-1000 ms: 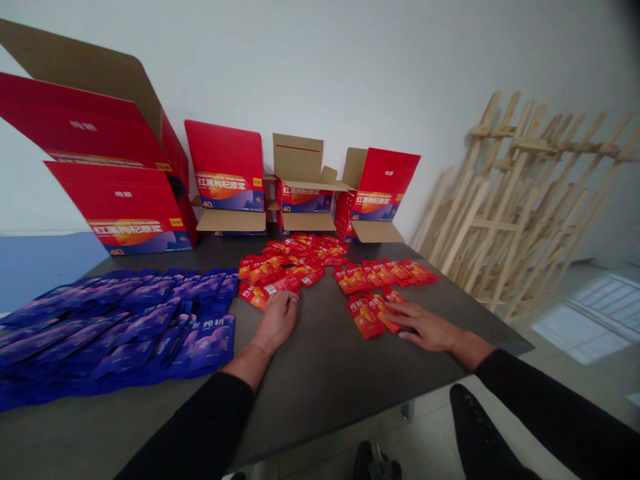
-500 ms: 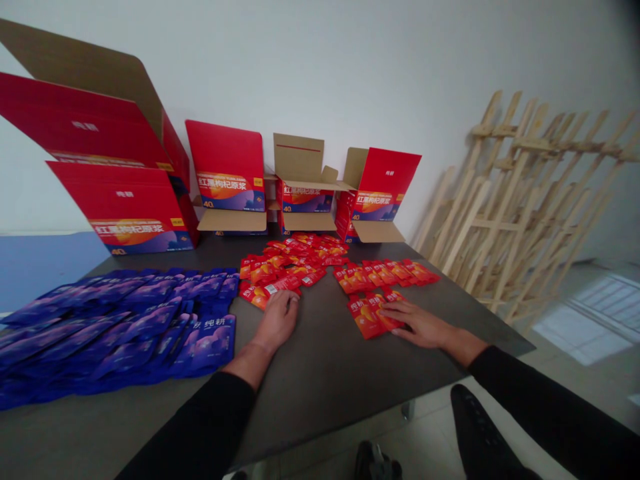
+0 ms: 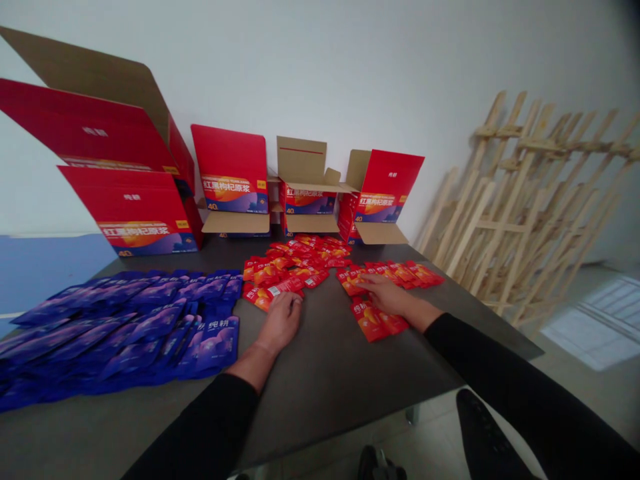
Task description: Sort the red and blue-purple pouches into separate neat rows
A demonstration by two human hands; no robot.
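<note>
My left hand [image 3: 281, 323] rests on the dark table [image 3: 325, 380] with its fingers curled, the fingertips touching the near edge of a heap of red-orange sachets [image 3: 295, 270]. My right hand [image 3: 385, 295] lies with its fingers apart over a row of red-orange sachets [image 3: 395, 273]. Just below that hand are a few more red-orange sachets [image 3: 373, 321]. To the left of my left hand, several rows of blue-purple sachets [image 3: 150, 327] cover the table. Neither hand visibly holds a sachet.
Along the wall, several red printed cartons stand open, including a large one [image 3: 135, 213] and a smaller one [image 3: 306, 200]. Wooden slatted frames [image 3: 520, 207] lean against the wall at right. The table's right edge drops to a tiled floor, where a dark shoe [image 3: 483, 433] shows.
My right hand has slid up and left, from the lower sachets onto the row behind them. My left hand stays in place, and the view has shifted slightly.
</note>
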